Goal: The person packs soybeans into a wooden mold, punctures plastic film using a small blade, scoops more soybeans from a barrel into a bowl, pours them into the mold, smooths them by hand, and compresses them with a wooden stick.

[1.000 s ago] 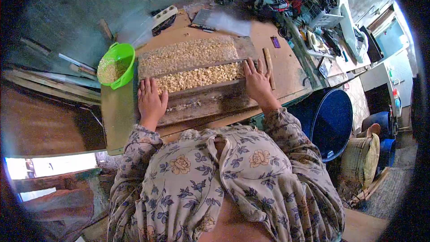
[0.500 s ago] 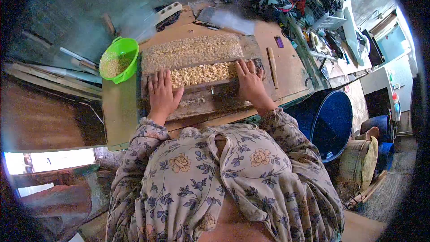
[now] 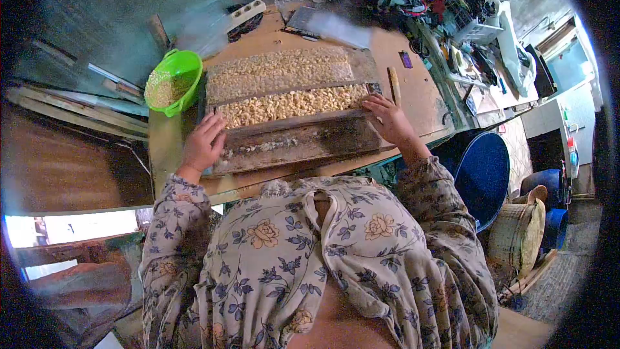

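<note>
The left hand [image 3: 204, 143], its grip loosely spread, touches the left end of a row of pale pieces [image 3: 294, 106] on a wooden board [image 3: 310, 139]; the right hand [image 3: 391, 119], likewise unclosed, touches near the right end. On the counter [image 3: 426, 100], a wooden stick [image 3: 394, 84] lies just beyond the right hand, a green basin [image 3: 189, 95] beyond the left.
</note>
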`<action>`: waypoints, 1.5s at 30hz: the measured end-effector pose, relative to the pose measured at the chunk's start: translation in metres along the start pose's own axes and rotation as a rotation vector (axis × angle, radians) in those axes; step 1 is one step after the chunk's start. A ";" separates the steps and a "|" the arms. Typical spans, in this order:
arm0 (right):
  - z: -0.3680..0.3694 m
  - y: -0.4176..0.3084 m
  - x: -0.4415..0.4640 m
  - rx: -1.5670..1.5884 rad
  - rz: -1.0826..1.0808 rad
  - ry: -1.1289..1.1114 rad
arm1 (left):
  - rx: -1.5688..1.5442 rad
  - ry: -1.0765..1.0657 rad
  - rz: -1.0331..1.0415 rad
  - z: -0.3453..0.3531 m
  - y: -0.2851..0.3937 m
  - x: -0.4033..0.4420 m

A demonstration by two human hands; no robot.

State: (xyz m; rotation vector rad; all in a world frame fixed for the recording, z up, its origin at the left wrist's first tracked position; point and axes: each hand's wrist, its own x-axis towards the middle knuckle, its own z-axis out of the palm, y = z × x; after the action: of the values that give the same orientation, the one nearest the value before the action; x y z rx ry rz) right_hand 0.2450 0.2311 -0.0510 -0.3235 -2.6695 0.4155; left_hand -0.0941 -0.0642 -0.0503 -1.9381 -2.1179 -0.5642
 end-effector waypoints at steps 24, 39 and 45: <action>0.005 0.044 0.055 -0.128 0.246 0.064 | -0.324 0.070 -0.383 0.004 -0.033 0.035; 0.002 0.053 0.069 0.091 0.353 -0.084 | -0.447 -0.217 -0.341 -0.004 -0.049 0.060; 0.004 0.053 0.059 -0.156 0.373 -0.117 | -0.418 -0.169 -0.305 0.002 -0.054 0.061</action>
State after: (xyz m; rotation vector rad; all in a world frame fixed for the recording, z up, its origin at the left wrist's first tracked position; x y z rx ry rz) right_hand 0.1993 0.2962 -0.0509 -0.8769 -2.7611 0.3442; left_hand -0.1536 -0.0112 -0.0341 -1.9237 -2.5980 -1.0041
